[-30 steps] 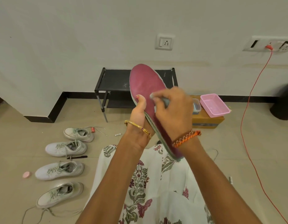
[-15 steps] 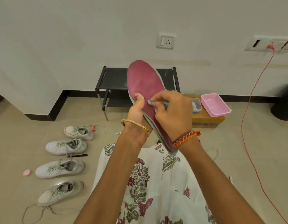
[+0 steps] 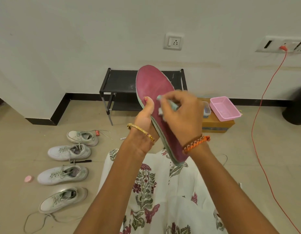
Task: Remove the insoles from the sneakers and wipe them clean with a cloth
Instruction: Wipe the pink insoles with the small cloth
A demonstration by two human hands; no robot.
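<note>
Holding a pink insole (image 3: 153, 85) raised over the lap, toe end tilting up and away, in front of a black shoe rack (image 3: 119, 81). Left hand (image 3: 144, 120) gripping its left edge, thumb lying on the pink face. Right hand (image 3: 181, 115) curling round a pale cloth (image 3: 171, 104), pressing it onto the insole's middle. Four white sneakers (image 3: 69, 152) lying in a row on the floor at left.
</note>
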